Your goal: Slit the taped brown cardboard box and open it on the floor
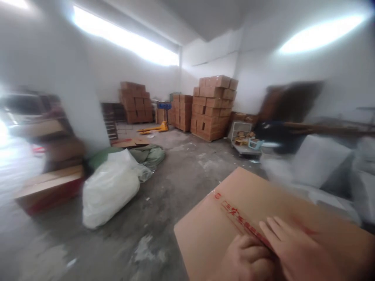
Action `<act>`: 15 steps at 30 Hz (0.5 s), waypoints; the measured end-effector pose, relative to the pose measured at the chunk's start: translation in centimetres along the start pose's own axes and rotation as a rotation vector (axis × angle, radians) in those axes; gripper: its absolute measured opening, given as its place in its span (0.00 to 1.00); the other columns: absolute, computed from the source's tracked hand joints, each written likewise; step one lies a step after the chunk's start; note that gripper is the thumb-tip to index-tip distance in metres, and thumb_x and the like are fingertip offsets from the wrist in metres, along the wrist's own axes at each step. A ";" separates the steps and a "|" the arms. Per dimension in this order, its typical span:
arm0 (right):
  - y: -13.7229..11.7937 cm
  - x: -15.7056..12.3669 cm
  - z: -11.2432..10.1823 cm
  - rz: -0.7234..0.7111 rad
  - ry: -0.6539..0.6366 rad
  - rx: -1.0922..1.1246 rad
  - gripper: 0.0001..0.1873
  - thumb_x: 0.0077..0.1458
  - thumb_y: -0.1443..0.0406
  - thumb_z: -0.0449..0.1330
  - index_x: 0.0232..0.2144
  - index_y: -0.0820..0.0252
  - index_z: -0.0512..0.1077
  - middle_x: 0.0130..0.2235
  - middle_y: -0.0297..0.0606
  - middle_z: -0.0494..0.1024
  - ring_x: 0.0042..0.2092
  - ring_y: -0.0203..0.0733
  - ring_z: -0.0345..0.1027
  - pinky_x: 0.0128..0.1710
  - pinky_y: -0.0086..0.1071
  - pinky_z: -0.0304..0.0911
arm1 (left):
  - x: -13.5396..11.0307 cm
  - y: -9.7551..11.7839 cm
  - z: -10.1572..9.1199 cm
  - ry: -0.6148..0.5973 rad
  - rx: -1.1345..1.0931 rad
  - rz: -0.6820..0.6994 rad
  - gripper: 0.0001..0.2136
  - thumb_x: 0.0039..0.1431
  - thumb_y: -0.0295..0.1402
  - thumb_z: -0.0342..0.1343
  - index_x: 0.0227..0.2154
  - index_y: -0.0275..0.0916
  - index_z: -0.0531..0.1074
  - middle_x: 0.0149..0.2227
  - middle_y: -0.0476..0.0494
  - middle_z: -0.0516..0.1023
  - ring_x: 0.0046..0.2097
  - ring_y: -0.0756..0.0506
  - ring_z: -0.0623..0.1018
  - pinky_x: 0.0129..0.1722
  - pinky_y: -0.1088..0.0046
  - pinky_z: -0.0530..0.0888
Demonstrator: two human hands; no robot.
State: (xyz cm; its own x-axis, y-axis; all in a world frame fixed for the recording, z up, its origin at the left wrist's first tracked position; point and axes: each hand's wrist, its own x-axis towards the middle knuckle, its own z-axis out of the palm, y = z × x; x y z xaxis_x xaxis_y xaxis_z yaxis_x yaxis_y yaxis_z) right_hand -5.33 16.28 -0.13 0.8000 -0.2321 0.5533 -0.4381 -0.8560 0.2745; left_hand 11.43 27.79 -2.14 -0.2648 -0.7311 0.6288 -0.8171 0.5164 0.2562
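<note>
Our left hand [249, 259] rests on cardboard box [234, 210], fingers curled together; our right hand [295, 251] flat beside, fingers spread.

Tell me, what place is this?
Probably a warehouse: tall stacks of brown cardboard boxes, a yellow pallet jack on the grey concrete floor, and a red-printed brown cardboard carton close by.
</note>
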 end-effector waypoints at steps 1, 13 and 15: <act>-1.9 2.5 -0.5 -0.017 -0.019 0.004 0.43 0.43 0.74 0.54 0.63 0.44 0.67 0.50 0.42 0.80 0.51 0.59 0.71 0.48 0.55 0.63 | -1.1 -0.1 -2.5 0.047 0.016 -0.011 0.10 0.67 0.33 0.50 0.44 0.42 0.76 0.48 0.50 0.83 0.51 0.48 0.78 0.52 0.69 0.73; -18.3 23.0 9.8 -0.014 -0.151 0.362 0.34 0.54 0.78 0.48 0.59 0.50 0.70 0.62 0.38 0.72 0.62 0.51 0.61 0.59 0.49 0.58 | -17.6 -8.2 -16.3 0.180 0.667 -0.847 0.21 0.66 0.32 0.49 0.60 0.49 0.69 0.67 0.38 0.66 0.68 0.30 0.63 0.61 0.27 0.57; -20.1 25.3 15.4 0.065 -0.134 0.360 0.36 0.52 0.80 0.48 0.59 0.51 0.71 0.62 0.39 0.72 0.61 0.50 0.62 0.57 0.47 0.60 | -21.5 -12.2 -15.9 0.209 0.747 -0.955 0.22 0.66 0.34 0.50 0.63 0.48 0.66 0.71 0.34 0.58 0.71 0.29 0.57 0.61 0.27 0.57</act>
State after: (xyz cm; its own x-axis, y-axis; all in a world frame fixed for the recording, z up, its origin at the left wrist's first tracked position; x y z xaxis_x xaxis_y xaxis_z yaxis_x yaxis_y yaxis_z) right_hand 30.02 20.45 -3.80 0.8324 -0.3287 0.4463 -0.3367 -0.9395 -0.0639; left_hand 35.27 44.33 -7.10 0.6310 -0.5547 0.5424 -0.7487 -0.6185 0.2385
